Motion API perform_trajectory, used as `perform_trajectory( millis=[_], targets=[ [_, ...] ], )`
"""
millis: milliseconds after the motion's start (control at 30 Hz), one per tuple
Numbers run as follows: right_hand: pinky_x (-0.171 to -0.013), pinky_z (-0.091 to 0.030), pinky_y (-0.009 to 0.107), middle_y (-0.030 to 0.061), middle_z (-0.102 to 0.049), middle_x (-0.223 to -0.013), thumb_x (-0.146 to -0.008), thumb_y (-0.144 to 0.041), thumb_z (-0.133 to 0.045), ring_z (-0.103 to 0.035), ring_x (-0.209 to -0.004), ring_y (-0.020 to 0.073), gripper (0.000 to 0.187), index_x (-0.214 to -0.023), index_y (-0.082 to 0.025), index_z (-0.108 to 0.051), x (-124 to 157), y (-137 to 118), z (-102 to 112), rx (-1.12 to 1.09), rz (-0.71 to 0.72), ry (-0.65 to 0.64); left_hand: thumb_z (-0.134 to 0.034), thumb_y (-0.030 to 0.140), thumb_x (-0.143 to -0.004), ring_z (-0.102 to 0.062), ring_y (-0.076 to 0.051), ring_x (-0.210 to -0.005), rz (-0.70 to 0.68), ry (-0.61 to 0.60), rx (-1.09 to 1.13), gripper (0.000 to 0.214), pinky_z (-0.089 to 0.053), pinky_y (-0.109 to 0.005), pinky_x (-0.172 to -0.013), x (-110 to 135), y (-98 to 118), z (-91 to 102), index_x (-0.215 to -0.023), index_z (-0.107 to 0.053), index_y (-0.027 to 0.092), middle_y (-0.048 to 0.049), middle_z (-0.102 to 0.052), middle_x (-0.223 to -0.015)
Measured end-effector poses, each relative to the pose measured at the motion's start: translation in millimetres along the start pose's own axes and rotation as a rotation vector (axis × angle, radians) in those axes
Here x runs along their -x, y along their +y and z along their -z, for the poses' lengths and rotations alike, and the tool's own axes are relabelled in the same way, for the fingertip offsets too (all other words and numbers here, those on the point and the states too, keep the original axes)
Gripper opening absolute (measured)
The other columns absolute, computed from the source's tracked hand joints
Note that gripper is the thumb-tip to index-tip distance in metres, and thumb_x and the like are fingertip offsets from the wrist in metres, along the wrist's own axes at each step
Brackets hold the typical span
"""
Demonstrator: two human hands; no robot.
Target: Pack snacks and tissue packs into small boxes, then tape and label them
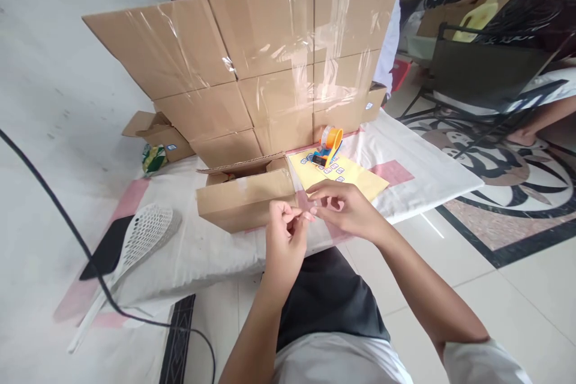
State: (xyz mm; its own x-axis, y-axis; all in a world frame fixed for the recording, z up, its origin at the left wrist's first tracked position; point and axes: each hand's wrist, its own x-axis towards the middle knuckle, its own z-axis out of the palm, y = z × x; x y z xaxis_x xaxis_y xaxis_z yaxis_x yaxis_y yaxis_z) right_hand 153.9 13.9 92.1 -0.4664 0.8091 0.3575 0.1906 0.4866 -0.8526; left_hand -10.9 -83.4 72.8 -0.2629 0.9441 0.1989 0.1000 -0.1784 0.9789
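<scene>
My left hand (288, 240) is closed, with thumb and fingertips pinched together just in front of the open cardboard box (245, 201). Close beside it, my right hand (348, 210) has its fingers curled and its thumb tip by the left fingertips. Whatever lies between the fingertips is too small to make out. A sheet of yellow paper (364, 183) with small blue-edged labels lies beyond my right hand. On that sheet stands an orange tape dispenser (332, 139) with a roll of tape.
A tall taped cardboard screen (274, 90) stands behind the box. Left on the cloth-covered table (211, 258) are a white perforated scoop (146, 231), a black flat object (108, 252) and a green packet (153, 158). A black cable (58, 207) crosses the left side. Other people sit beyond.
</scene>
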Motion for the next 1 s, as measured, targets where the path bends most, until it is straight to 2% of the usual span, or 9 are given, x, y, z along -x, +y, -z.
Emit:
perform_trajectory(
  millis=[167,267,333,433,533,733,833,933,1000],
  targets=[
    [-0.08,-0.051,0.033,0.0071,-0.068,-0.112,-0.095,-0.017,-0.063,-0.065,-0.093,0.0187,0.018,-0.081,-0.021,-0.072,1.0,-62.5,-11.1,0.15,0.264,-0.13,-0.065,0.042,-0.096,-0.063,-0.011,-0.062,0.034,0.011,0.044,0.032,-0.046,-0.023,-0.06,15.9,17.8,25.8,-0.104,-0.039,0.027,-0.001,-0.076,-0.091],
    [-0.091,-0.049,0.038,0.0081,-0.066,-0.109,-0.094,-0.013,-0.059,-0.064,-0.102,0.0223,0.018,-0.08,-0.02,-0.067,-38.9,-78.4,-17.0,0.205,0.395,-0.087,-0.067,0.043,-0.095,-0.067,-0.012,-0.068,-0.127,0.302,-0.195,0.04,-0.05,-0.025,-0.06,-2.5,33.5,63.5,-0.124,-0.045,0.028,-0.0063,-0.077,-0.114],
    [-0.094,-0.048,0.039,0.0077,-0.065,-0.104,-0.093,-0.015,-0.058,-0.063,-0.101,0.0228,0.017,-0.079,-0.019,-0.066,-72.3,-81.3,-25.0,0.205,0.437,-0.081,-0.065,0.04,-0.096,-0.073,-0.02,-0.102,-0.338,0.475,-0.527,0.044,-0.057,-0.034,-0.084,-29.2,41.9,92.9,-0.134,-0.048,0.026,-0.0117,-0.07,-0.135],
    [-0.097,-0.045,0.039,0.0071,-0.064,-0.101,-0.092,-0.017,-0.058,-0.061,-0.1,0.0223,0.016,-0.077,-0.018,-0.065,-116.2,-76.8,-41.9,0.218,0.426,-0.16,-0.059,0.039,-0.099,-0.053,-0.03,-0.144,-0.467,0.241,-1.013,0.046,-0.035,-0.055,-0.124,-70.6,41.0,127.7,-0.141,-0.055,0.023,-0.0133,-0.061,-0.15],
    [-0.094,-0.044,0.036,0.0062,-0.064,-0.097,-0.09,-0.016,-0.058,-0.06,-0.096,0.0212,0.015,-0.077,-0.018,-0.064,-138.7,-67.1,-57.9,0.28,0.362,-0.263,-0.048,0.037,-0.105,-0.057,-0.029,-0.14,-0.409,-0.01,-1.147,0.037,-0.03,-0.057,-0.127,-87.5,23.1,141.7,-0.134,-0.066,0.023,-0.0081,-0.068,-0.143],
    [-0.089,-0.042,0.033,0.0079,-0.065,-0.101,-0.091,-0.013,-0.055,-0.06,-0.098,0.0219,0.016,-0.082,-0.016,-0.066,-133.3,-56.0,-79.7,0.512,0.273,-0.385,-0.033,0.032,-0.109,-0.057,-0.026,-0.142,-0.414,0.054,-1.109,0.048,-0.039,-0.051,-0.124,-72.1,-7.3,142.6,-0.149,-0.057,0.022,-0.0084,-0.064,-0.147],
    [-0.089,-0.043,0.037,0.011,-0.066,-0.107,-0.094,-0.015,-0.052,-0.059,-0.103,0.0262,0.019,-0.086,-0.017,-0.069,-129.4,-59.1,-96.7,0.712,0.225,-0.392,-0.032,0.027,-0.108,-0.05,-0.029,-0.148,-0.471,-0.024,-1.146,0.047,-0.037,-0.056,-0.124,-67.7,-7.0,147.3,-0.145,-0.061,0.028,-0.003,-0.062,-0.15],
    [-0.095,-0.046,0.044,0.0158,-0.065,-0.118,-0.095,-0.022,-0.057,-0.058,-0.115,0.0332,0.014,-0.098,-0.017,-0.07,-135.3,-65.9,-112.4,0.867,0.162,-0.354,-0.034,0.027,-0.107,-0.041,-0.034,-0.153,-0.472,-0.134,-1.197,0.043,-0.034,-0.061,-0.124,-64.8,-2.2,151.5,-0.13,-0.07,0.031,0.003,-0.054,-0.157],
    [-0.101,-0.045,0.054,0.0223,-0.06,-0.133,-0.088,-0.033,-0.072,-0.053,-0.124,0.0413,0.039,-0.12,-0.013,-0.065,-144.3,-67.9,-111.1,0.951,0.059,-0.225,-0.032,0.029,-0.108,-0.04,-0.035,-0.154,-0.441,-0.157,-1.212,0.043,-0.033,-0.061,-0.124,-62.9,1.6,151.3,-0.127,-0.071,0.03,0.0045,-0.051,-0.16]
  ],
)
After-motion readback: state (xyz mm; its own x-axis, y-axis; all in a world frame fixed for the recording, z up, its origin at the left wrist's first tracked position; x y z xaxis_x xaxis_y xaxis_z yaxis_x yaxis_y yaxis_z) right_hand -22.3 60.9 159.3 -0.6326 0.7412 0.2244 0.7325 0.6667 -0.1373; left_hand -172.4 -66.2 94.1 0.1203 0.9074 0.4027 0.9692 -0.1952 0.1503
